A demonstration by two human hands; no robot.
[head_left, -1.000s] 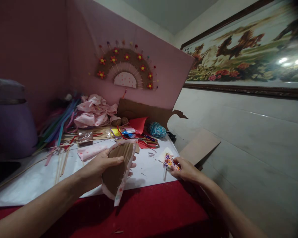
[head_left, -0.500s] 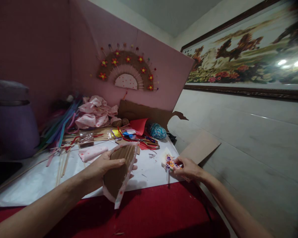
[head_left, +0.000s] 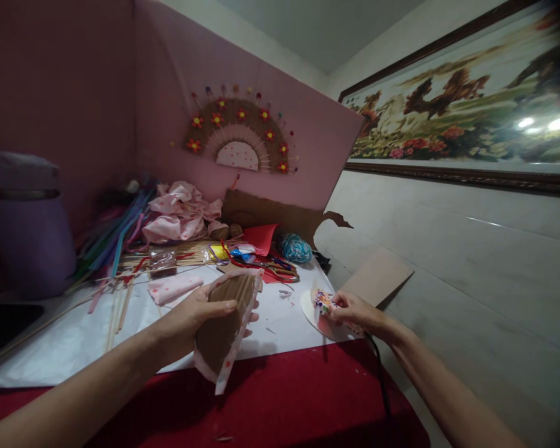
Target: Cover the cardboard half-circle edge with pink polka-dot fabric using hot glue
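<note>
Cardboard [head_left: 221, 326], a half-round piece edged in pink cloth, tilts over the near part of the desk [head_left: 270, 404], clamped in the left hand [head_left: 191, 322]; its long straight side slants away and slightly right, facing the right hand [head_left: 357, 313]. That hand, well apart, grips a flowered tool [head_left: 324, 301] by a white disc [head_left: 309, 308]; whether these touch, I cannot tell. Beyond lies blue yarn [head_left: 296, 247], then a pink board [head_left: 312, 143].
</note>
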